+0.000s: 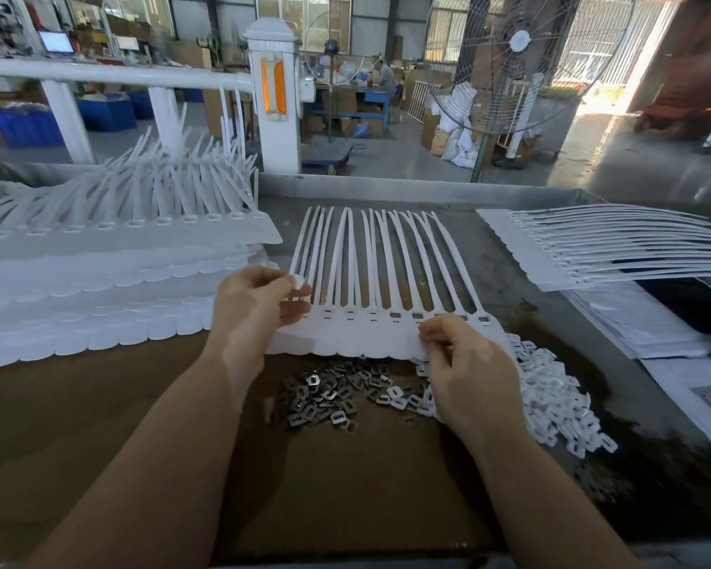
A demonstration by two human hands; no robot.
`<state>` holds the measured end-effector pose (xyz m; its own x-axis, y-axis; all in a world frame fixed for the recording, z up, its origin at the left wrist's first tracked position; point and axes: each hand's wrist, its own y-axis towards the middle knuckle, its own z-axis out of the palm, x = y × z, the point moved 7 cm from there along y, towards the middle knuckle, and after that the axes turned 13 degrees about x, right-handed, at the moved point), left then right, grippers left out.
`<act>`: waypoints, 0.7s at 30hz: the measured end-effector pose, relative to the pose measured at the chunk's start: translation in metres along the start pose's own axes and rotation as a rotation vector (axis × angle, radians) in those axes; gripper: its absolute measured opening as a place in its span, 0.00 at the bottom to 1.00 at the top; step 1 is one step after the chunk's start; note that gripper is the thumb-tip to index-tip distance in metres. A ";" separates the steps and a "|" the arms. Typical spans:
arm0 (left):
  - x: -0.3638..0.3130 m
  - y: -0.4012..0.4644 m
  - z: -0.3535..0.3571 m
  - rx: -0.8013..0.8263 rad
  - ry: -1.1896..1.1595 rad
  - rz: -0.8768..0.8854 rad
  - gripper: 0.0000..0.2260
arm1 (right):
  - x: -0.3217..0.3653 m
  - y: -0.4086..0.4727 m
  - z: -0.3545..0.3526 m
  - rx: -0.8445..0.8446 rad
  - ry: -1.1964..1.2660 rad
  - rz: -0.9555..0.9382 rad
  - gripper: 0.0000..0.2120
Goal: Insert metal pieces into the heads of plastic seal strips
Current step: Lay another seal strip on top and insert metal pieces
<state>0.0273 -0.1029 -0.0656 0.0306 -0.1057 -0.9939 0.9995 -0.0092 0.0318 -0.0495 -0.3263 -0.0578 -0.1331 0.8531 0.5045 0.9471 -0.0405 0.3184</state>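
White plastic seal strips point(370, 322), joined in one sheet, lie on the table point(345, 486) between the two hands. The left hand point(259, 305) has its grip closed on the sheet's left edge, thumb and fingers pinching it. The right hand point(464, 363) pinches the near edge by the right-end heads; whether it also holds a metal piece I cannot tell. Several heads beside that grip look filled and those toward the left look empty, so inserting seems midway. Metal pieces point(325, 398) lie heaped just below both hands; the next move likely calls for picking one and pressing it squarely into an empty head.
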 end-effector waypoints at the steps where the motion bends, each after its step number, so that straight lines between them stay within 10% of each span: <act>1: -0.001 0.001 -0.007 -0.027 0.048 -0.008 0.05 | 0.000 0.000 0.000 0.000 0.004 0.000 0.07; 9: -0.015 -0.006 -0.033 -0.186 0.872 -0.064 0.03 | -0.001 0.000 0.000 -0.002 0.040 0.000 0.07; 21: -0.026 -0.016 -0.015 -0.244 1.236 -0.010 0.09 | 0.000 0.000 -0.001 -0.001 0.042 -0.001 0.08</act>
<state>0.0107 -0.0847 -0.0421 -0.1173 0.8938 -0.4328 0.9719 0.1928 0.1347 -0.0493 -0.3266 -0.0572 -0.1459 0.8303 0.5378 0.9469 -0.0403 0.3191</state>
